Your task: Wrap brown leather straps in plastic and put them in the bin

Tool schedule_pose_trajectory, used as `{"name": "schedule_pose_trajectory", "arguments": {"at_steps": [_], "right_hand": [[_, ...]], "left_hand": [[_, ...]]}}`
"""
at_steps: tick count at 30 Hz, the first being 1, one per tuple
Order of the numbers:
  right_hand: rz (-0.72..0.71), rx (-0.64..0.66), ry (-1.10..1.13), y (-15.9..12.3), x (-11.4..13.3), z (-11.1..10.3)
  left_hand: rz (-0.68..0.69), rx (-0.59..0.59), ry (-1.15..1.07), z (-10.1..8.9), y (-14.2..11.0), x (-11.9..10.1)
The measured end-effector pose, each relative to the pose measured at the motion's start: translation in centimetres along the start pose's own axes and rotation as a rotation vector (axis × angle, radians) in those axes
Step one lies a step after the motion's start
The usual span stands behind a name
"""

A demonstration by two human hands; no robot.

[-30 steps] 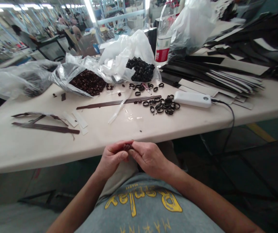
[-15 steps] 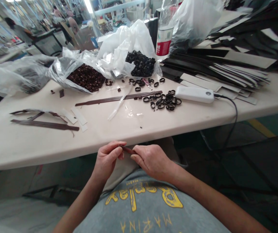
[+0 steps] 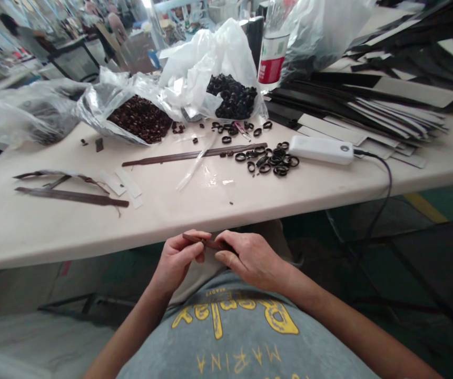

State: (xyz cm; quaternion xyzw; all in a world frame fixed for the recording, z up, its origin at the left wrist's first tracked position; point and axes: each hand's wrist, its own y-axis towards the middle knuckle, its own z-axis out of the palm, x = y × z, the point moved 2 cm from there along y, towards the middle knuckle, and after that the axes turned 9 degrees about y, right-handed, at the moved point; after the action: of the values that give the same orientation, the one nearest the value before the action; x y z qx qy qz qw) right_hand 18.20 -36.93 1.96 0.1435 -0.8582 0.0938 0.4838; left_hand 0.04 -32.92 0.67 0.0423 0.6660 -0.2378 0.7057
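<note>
Just below the table's front edge, a brown leather-like strap (image 3: 212,244) runs between my two hands. My left hand (image 3: 177,261) pinches it between thumb and fingers, and one end lies across the fingertips. Close by on the right, my right hand (image 3: 253,259) is closed around the other part, which is mostly hidden in the fingers. Similar brown straps lie on the table: a long one (image 3: 151,158) in the middle and another (image 3: 68,196) at the left. Black loops (image 3: 277,158) are heaped beyond my right hand.
Plastic bags hold small brown pieces (image 3: 141,120) and black loops (image 3: 232,97) at the back. A bottle (image 3: 273,60) stands beside them. A white device (image 3: 321,149) with a black cable lies right of centre. Dark and white strips (image 3: 384,118) are stacked at the right.
The strap's end now sticks out across my left fingertips, where before little of it showed. My right fingers have shifted slightly on the strap. The view has moved a little.
</note>
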Motion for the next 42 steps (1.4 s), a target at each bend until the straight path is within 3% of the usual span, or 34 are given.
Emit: {"name": "schedule_pose_trajectory", "arguments": {"at_steps": [3,13,19,24,29,34,39,42], "right_hand": [[0.039,0.009,-0.017,-0.3,-0.3,-0.1],[-0.025,-0.003,-0.143,-0.7,-0.5,1.0],[-0.136,-0.002,-0.123,0.1,0.2,1.3],[-0.044,0.027,-0.036,0.1,0.4,0.5],[0.069,0.074,-0.15,-0.8,-0.5,0.5],[0.051,0.13,-0.194,-1.0,-0.9,1.2],[-0.058,0.155,-0.074,-0.7,-0.6,1.7],[-0.056,0.158,-0.004,-0.6,-0.3,1.5]], "left_hand": [[-0.005,-0.004,-0.014,-0.3,-0.1,-0.1],[0.017,0.032,-0.037,-0.4,-0.6,0.5],[-0.01,0.105,0.008,0.2,-0.7,0.9],[0.024,0.047,0.036,0.1,-0.6,0.4],[-0.012,-0.013,0.005,-1.0,-0.3,0.1],[-0.068,0.057,0.027,-0.6,-0.6,1.0],[-0.155,0.161,0.142,0.7,-1.0,1.8],[-0.14,0.182,0.146,0.8,-1.1,1.8]]}}
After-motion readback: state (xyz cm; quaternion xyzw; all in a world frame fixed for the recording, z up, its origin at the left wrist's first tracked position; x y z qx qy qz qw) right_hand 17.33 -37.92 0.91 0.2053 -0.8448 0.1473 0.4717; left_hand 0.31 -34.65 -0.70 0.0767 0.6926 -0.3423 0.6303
